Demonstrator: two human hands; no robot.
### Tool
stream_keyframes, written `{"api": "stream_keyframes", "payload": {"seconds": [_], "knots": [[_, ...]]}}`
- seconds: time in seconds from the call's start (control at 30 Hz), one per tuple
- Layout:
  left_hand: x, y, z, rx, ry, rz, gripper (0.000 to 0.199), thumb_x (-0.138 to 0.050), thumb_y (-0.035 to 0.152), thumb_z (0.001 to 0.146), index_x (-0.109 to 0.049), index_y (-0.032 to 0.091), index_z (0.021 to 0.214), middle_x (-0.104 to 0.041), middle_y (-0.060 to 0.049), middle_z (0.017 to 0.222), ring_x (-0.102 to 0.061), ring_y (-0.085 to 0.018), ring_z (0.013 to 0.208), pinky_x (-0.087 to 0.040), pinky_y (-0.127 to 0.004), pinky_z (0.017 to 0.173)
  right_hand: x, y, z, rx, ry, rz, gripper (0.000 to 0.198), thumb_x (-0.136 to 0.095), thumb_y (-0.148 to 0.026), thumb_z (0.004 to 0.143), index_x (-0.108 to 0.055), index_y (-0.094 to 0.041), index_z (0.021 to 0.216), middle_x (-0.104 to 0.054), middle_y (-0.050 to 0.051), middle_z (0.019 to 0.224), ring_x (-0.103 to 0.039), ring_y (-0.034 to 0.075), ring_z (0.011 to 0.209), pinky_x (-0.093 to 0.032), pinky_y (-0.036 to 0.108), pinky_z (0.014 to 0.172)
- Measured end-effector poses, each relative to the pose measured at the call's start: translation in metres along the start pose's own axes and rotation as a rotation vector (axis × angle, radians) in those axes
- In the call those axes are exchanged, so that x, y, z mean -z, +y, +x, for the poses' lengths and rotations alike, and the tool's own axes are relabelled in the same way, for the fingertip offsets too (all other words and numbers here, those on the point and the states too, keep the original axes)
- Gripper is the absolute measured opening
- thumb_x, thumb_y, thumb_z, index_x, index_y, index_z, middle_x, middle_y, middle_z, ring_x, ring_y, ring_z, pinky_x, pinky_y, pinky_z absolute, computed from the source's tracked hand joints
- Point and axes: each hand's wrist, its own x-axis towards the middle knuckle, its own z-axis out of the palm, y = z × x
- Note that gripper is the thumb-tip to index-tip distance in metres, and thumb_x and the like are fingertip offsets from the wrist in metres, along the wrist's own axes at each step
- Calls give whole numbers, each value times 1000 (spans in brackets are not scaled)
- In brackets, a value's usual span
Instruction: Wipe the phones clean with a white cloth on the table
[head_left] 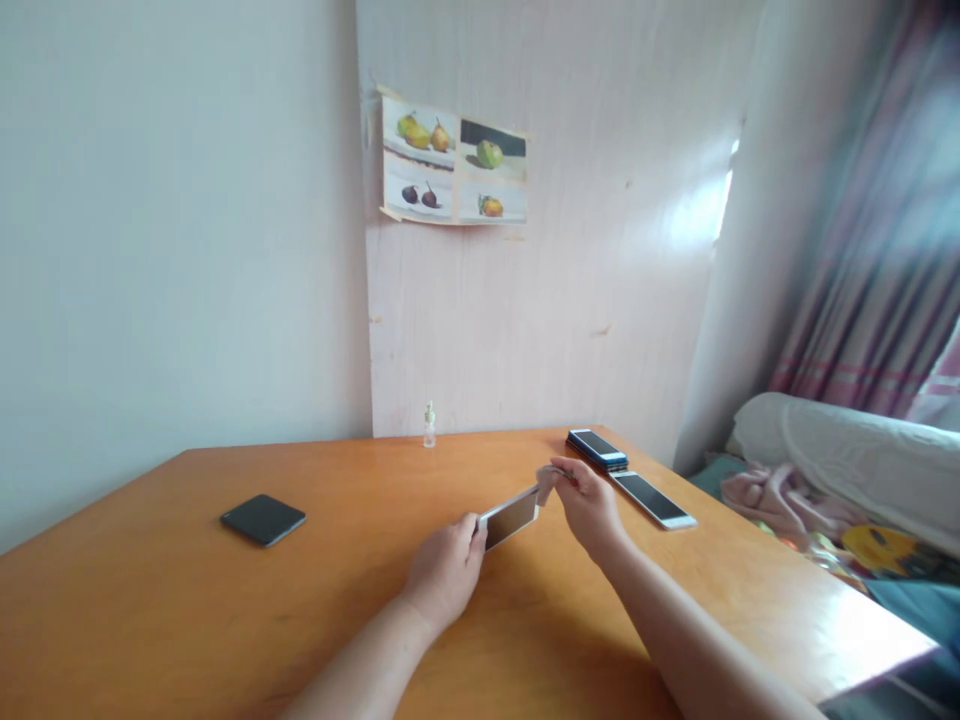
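My left hand (448, 568) grips the near end of a white-edged smartphone (511, 522), which is held tilted above the wooden table. At the phone's far end, my right hand (589, 505) pinches a small pale grey cloth or wipe (547, 484). The cloth touches or overlaps the phone's far edge; the exact contact is too small to make out. Beyond my right hand lies a white smartphone (654, 499) with a dark screen. Just behind it sits a stack of phones (597, 447), the top one white-framed.
On the left of the wooden table (360, 620) lies a dark, squarish flat device (264, 519). A small clear spray bottle (429, 426) stands at the back edge. Fruit pictures (455, 160) hang on the wall behind. To the right is bedding (847, 450) beside a curtain (847, 250).
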Motion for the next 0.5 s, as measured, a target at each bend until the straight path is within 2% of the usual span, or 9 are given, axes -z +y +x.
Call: {"api": "stream_keyframes", "payload": {"seconds": [0.1,0.23,0.4,0.5], "knots": [[-1,0,-1,13,-6,-21,29,-31,37,99,-52,22,87,-64,-4,75,-60,-17,64,-28,-25,55,1,-20,8,-26,-21,27,41,-53,-37,80,-61,-14,113,-72,9,94,-67,21,83,-53,35,74],[0,1,0,33,-2,-8,25,-33,35,98,-51,22,87,-66,-4,78,-61,-19,67,-28,-26,55,5,-35,29,-37,-60,-96,33,-51,-34,76,-67,-16,99,-70,5,80,-64,19,72,-48,29,63],[-4,0,1,28,14,3,24,-34,37,98,-49,23,84,-66,-3,77,-61,-19,66,-26,-27,53,-11,-11,28,-46,2,-145,30,-50,-33,75,-69,-17,91,-72,6,84,-64,20,77,-45,27,66],[-7,0,1,26,45,16,26,-33,38,98,-48,23,84,-66,-3,76,-61,-19,65,-25,-27,53,-25,4,12,-34,-151,-139,27,-50,-39,78,-67,-19,85,-71,5,77,-63,21,74,-45,28,66]]}}
